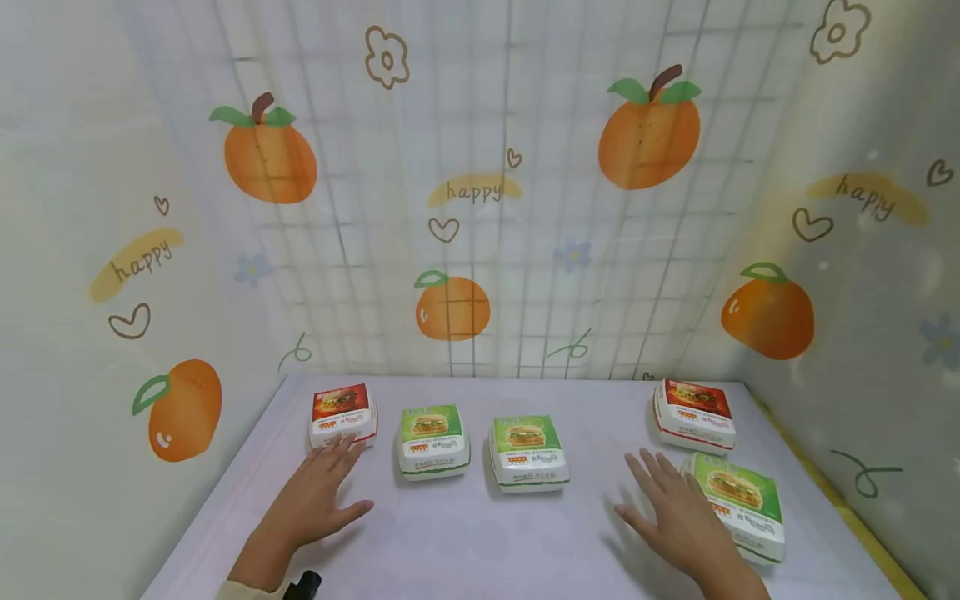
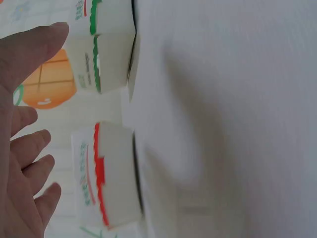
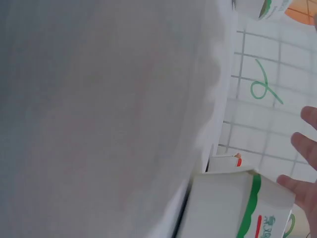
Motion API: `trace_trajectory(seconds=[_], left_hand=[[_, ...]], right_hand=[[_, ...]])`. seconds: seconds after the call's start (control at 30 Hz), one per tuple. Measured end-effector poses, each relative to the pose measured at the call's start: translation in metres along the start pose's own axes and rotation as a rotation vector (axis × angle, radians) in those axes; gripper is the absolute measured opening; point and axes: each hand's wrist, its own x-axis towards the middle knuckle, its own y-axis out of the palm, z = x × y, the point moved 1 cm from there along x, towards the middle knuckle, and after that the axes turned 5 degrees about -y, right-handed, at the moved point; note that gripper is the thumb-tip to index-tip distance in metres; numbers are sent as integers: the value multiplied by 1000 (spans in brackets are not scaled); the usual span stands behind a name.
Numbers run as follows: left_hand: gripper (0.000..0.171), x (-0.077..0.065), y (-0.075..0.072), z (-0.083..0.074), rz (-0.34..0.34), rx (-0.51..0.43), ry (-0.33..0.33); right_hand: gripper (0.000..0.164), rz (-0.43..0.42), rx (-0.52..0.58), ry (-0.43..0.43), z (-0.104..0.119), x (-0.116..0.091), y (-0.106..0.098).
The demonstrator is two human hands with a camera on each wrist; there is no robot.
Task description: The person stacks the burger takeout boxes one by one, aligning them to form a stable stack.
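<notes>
Several closed burger boxes stand on the table in the head view. My left hand (image 1: 311,496) has its fingers extended just in front of the left red burger box (image 1: 341,414); in the left wrist view that box (image 2: 116,173) stands apart from the fingers. To its right are two green burger boxes (image 1: 432,442), (image 1: 528,452). My right hand (image 1: 678,517), fingers spread and holding nothing, hovers beside the right green burger box (image 1: 750,500) and hides part of its left side. Behind that stands another red burger box (image 1: 693,415).
A white table (image 1: 480,542) carries the boxes. Behind and around it hangs a pale curtain (image 1: 480,108) printed with oranges and hearts. A yellow strip (image 1: 832,500) runs along the right edge, and a black object (image 1: 303,586) sits by my left wrist.
</notes>
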Motion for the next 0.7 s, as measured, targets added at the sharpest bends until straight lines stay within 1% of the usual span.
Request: trace_trajectory(seconds=[0.07,0.17,0.23,0.33,0.43,0.53,0.63,0.7], left_hand=[[93,7,4,-2,7,-34,-20],[95,17,10,-7,34,-85,-51],[95,22,12,-12,57,-108,-62],[95,28,13,-18,73,-134,-66],[94,34,14,-23,85,-143,-79],[94,40,18,-27,108,-158,-100],[95,46,21,-29,128,-182,-93],[96,48,21,-31,129,-192,-85]], right_hand=[[81,-19,19,-7,-1,1,0],[77,-62,51,-46,-1,2,1],[72,-86,73,-68,0,3,3],[69,-102,104,-84,2,3,5],[66,-96,140,-67,4,4,8],[65,-69,189,-33,6,6,10],[65,-52,240,11,9,9,11],[66,-48,276,23,11,11,12]])
